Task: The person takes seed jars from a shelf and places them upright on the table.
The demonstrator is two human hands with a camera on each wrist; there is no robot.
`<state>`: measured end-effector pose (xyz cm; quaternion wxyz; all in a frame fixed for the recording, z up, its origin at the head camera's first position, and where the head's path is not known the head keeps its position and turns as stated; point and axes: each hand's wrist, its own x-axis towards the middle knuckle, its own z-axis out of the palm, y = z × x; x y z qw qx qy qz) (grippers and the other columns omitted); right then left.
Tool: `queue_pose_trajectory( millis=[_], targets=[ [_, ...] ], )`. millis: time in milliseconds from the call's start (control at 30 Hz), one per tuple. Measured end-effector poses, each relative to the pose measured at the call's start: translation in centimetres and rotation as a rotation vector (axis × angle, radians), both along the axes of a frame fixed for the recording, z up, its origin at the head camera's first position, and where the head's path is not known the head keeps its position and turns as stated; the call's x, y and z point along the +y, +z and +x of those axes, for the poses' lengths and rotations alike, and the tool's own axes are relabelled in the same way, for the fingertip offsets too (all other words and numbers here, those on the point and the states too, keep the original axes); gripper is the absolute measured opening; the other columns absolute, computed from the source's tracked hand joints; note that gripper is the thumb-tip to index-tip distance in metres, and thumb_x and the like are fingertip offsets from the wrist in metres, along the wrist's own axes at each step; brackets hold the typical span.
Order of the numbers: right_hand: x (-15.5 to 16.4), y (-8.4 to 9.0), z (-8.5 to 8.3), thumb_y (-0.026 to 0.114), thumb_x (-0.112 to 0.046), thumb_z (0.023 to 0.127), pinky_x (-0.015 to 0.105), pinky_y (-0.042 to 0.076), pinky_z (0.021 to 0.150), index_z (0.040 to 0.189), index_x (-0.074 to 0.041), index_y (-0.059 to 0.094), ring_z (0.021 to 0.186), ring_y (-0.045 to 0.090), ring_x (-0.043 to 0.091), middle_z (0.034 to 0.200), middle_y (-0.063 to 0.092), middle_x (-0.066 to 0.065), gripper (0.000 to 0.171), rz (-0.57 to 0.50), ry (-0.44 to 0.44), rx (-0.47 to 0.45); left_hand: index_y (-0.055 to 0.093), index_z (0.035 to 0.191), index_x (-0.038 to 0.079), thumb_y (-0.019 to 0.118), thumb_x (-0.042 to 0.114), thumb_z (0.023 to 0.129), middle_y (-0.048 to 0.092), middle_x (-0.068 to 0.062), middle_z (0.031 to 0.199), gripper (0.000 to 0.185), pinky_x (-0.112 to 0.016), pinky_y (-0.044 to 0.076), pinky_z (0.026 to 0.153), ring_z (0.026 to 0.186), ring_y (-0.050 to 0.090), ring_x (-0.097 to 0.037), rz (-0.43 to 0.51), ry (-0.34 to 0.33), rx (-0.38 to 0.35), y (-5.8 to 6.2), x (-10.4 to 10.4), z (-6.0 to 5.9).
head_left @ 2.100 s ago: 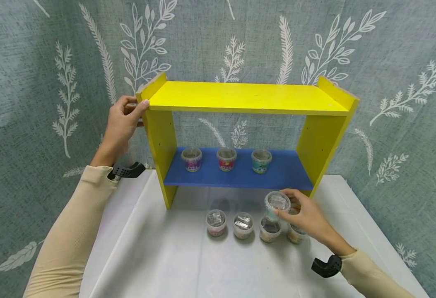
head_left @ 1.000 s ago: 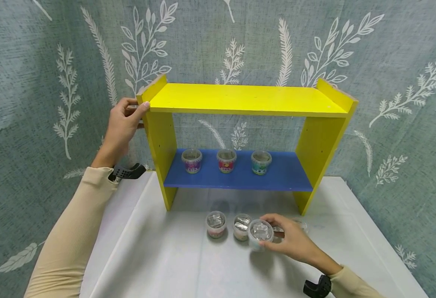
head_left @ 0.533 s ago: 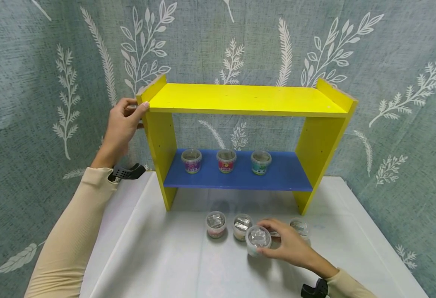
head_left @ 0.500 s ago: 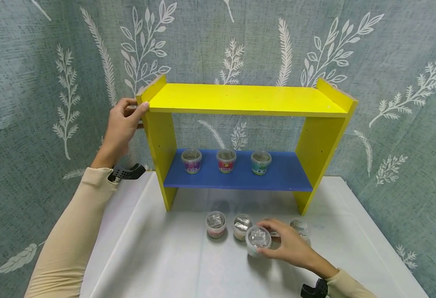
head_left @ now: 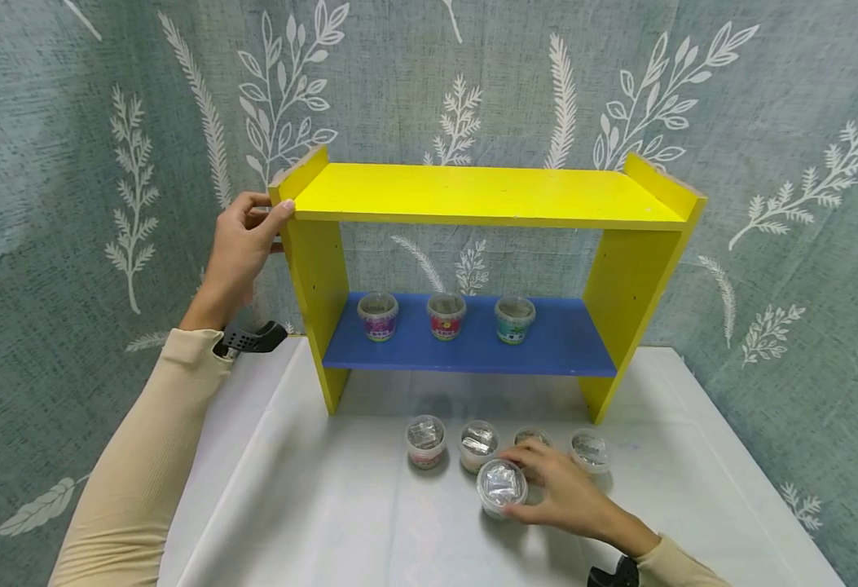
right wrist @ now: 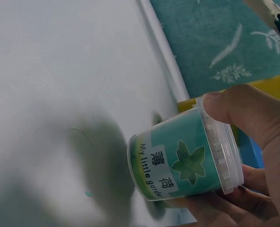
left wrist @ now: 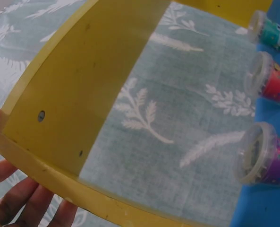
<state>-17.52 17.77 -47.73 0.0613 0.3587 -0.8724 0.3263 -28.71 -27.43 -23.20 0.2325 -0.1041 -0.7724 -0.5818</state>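
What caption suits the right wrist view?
Right hand grips a green lidded cup above the white table.

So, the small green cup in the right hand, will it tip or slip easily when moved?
The small lidded cup looks rigid and light, pinched easily by the right hand. Its narrower base suggests it could tip if pushed. The ribbed lid rim probably aids grip.

Three cups on lower shelf

Clear plastic cup (glossy lid); painted matt shelf.
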Motion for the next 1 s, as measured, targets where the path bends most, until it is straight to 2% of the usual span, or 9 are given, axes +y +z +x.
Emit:
queue_pose_trajectory(
  millis=[167, 333, 500, 767, 900, 1000],
  targets=[
    [-0.09, -0.35, 0.12, 0.088, -0.042, 0.083, 0.033, 0.058, 0.09, 0.131, -0.01, 0.067, 0.11, 0.063, 0.015, 0.125, 0.06, -0.002, 0.061, -0.026, 0.036, -0.039, 0.054, 0.137, 0.015, 0.064, 0.046, 0.101, 0.061, -0.003, 0.12, 0.048, -0.032, 0.052, 0.088, 0.108, 0.06, -0.019, -0.004, -0.004, 0.002, 0.01, 0.0, -0.11],
    [-0.08, -0.65, 0.17, 0.087, -0.041, 0.083, 0.032, 0.058, 0.09, 0.131, -0.007, 0.066, 0.111, 0.063, 0.016, 0.126, 0.061, -0.001, 0.062, -0.009, 0.045, -0.023, 0.054, 0.137, 0.015, 0.064, 0.046, 0.101, 0.061, -0.003, 0.12, 0.049, -0.032, 0.052, 0.089, 0.108, 0.06, -0.019, -0.004, -0.003, -0.003, 0.12, 0.04, -0.16],
    [-0.02, -0.91, 0.11, 0.087, -0.042, 0.082, 0.033, 0.058, 0.09, 0.132, -0.008, 0.067, 0.11, 0.063, 0.016, 0.126, 0.061, -0.002, 0.064, 0.023, 0.028, 0.011, 0.054, 0.136, 0.015, 0.064, 0.045, 0.101, 0.061, -0.003, 0.12, 0.048, -0.032, 0.052, 0.089, 0.107, 0.06, -0.019, 0.003, -0.013, -0.004, 0.27, 0.12, -0.18],
    [-0.08, -0.86, 0.36, 0.084, -0.049, 0.083, 0.042, 0.056, 0.092, 0.134, -0.009, 0.066, 0.109, 0.062, 0.014, 0.125, 0.062, -0.004, 0.067, 0.122, -0.024, 0.06, 0.055, 0.135, 0.014, 0.064, 0.044, 0.101, 0.061, -0.003, 0.119, 0.046, -0.033, 0.052, 0.089, 0.107, 0.06, -0.018, 0.007, -0.011, -0.002, 0.18, 0.14, -0.13],
    [-0.14, -0.56, 0.75, 0.083, -0.051, 0.085, 0.038, 0.056, 0.087, 0.135, -0.007, 0.065, 0.1, 0.063, 0.008, 0.126, 0.061, -0.002, 0.069, 0.134, -0.026, 0.037, 0.056, 0.134, 0.015, 0.065, 0.044, 0.101, 0.061, -0.003, 0.118, 0.045, -0.032, 0.052, 0.088, 0.107, 0.06, -0.019, 0.011, -0.011, -0.002, 0.05, 0.07, -0.11],
    [-0.14, -0.38, 0.97, 0.082, -0.051, 0.085, 0.038, 0.056, 0.088, 0.135, -0.006, 0.065, 0.1, 0.061, 0.008, 0.126, 0.06, -0.002, 0.069, 0.129, -0.031, 0.025, 0.056, 0.134, 0.015, 0.065, 0.044, 0.1, 0.061, -0.003, 0.118, 0.045, -0.031, 0.052, 0.087, 0.106, 0.06, -0.019, 0.014, -0.008, -0.001, -0.02, -0.03, -0.1]
  ],
)
